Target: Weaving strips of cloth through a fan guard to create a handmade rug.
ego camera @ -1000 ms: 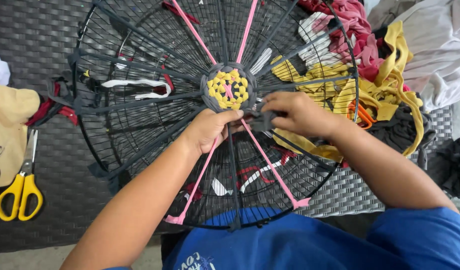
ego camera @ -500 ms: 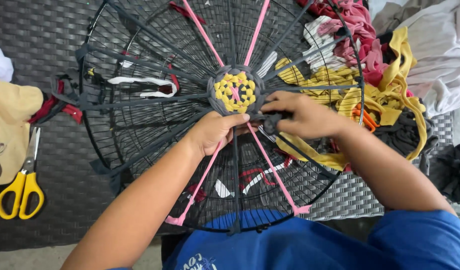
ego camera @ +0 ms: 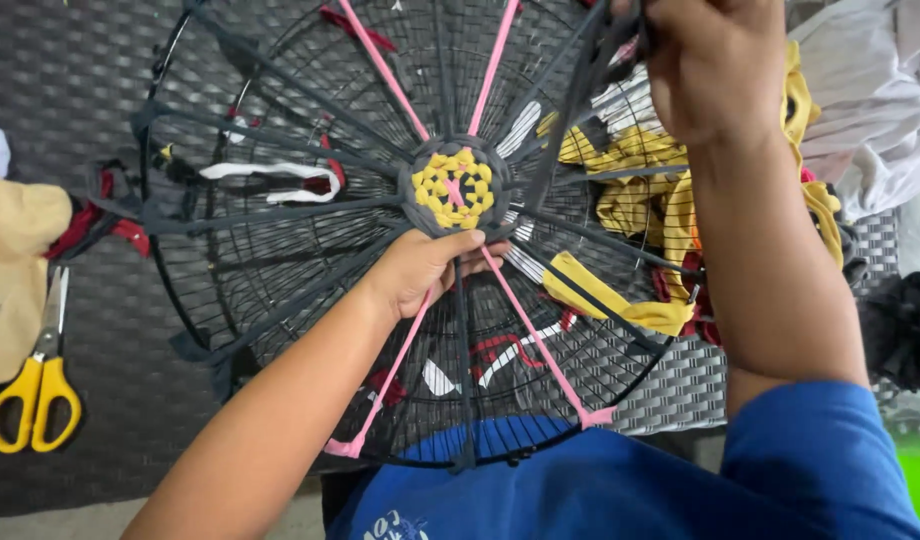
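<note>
Left hand [ego camera: 425, 268] is pressed against the round wire fan guard [ego camera: 280, 300], fingers curled at the lower edge of the yellow woven centre [ego camera: 453, 187], pinning the weave where a dark spoke strip and a pink strip [ego camera: 540, 340] cross. It looks like a pinch, but the fingertips are partly hidden, so what exactly sits between them can't be made out. Right hand [ego camera: 715, 70] is raised near the top edge of the guard, clenched around a dark grey fabric strip [ego camera: 570, 110] that runs taut down to the centre, so the strip sits above and right of the left hand, meeting it at the hub.

What could go wrong, as a guess: that strip is under tension, so a hard tug could drag the small yellow weave off centre or bunch it up if the left hand's hold slips. It could also snag on the wire ribs. Yellow scissors [ego camera: 35, 385] lie off at the left on the woven grey mat [ego camera: 70, 120], and loose yellow scraps [ego camera: 640, 190] are piled under the guard's right side.
</note>
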